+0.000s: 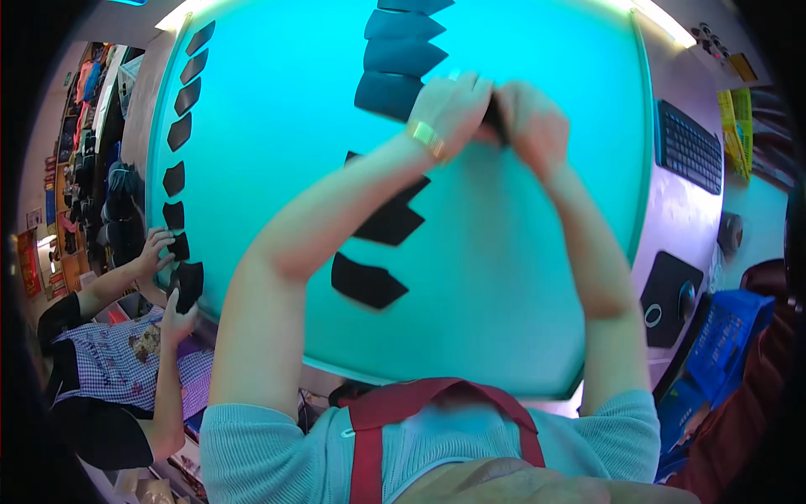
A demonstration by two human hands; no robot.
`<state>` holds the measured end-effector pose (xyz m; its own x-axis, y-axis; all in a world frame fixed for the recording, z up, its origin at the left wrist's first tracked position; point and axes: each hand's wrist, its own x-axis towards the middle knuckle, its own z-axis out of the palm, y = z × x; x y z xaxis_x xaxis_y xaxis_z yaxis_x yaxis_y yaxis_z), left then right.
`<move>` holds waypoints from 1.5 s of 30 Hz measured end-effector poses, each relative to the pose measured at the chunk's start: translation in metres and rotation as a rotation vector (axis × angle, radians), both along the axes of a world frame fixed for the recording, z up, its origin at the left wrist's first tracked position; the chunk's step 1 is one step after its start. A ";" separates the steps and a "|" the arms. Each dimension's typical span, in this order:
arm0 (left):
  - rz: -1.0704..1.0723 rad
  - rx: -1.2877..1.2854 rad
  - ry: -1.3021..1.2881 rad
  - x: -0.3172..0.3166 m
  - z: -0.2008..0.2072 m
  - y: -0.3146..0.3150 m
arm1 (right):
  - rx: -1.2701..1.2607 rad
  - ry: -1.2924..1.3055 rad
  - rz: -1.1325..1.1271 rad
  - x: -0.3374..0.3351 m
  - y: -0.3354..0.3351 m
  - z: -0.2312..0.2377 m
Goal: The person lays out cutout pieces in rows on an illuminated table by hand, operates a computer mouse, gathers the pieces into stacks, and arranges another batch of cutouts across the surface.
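Both my arms reach forward over the lit turquoise table (504, 294). My left hand (453, 107), below a gold wristband (426, 139), is closed with its fingers bent around the edge of a small black piece (497, 122). My right hand (533, 126) is closed on the other side of that same piece, which my fingers mostly cover. Just left of my left hand lies a flat black pointed piece (386, 94), with similar ones in a column beyond it. Under and beside my left forearm are more black pieces, including one nearest me (368, 280).
Along the table's left side runs a row of smaller black pieces (179, 133). A co-worker's hands (175, 294) handle black pieces there. On the right ledge are a keyboard (688, 144), a mouse pad (667, 298) and a mouse (687, 296). A blue bag (726, 336) stands at lower right.
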<state>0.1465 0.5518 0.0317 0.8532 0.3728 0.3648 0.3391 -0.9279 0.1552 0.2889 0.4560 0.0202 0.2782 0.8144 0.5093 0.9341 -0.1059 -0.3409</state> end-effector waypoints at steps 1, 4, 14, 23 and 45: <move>-0.007 0.020 0.009 0.037 -0.002 0.031 | -0.040 0.015 -0.029 0.035 0.029 -0.001; 0.161 -0.301 0.342 0.125 -0.001 0.116 | -0.113 0.114 -0.091 0.099 0.112 0.003; 0.125 -0.298 0.642 0.178 0.001 0.133 | -0.495 -0.203 0.042 0.152 0.154 -0.035; 0.239 -0.140 0.482 0.051 -0.052 -0.034 | -0.275 -0.047 -0.026 0.022 -0.009 -0.064; 0.142 -0.129 0.094 -0.215 -0.042 -0.324 | -0.990 0.015 0.159 -0.211 -0.271 0.048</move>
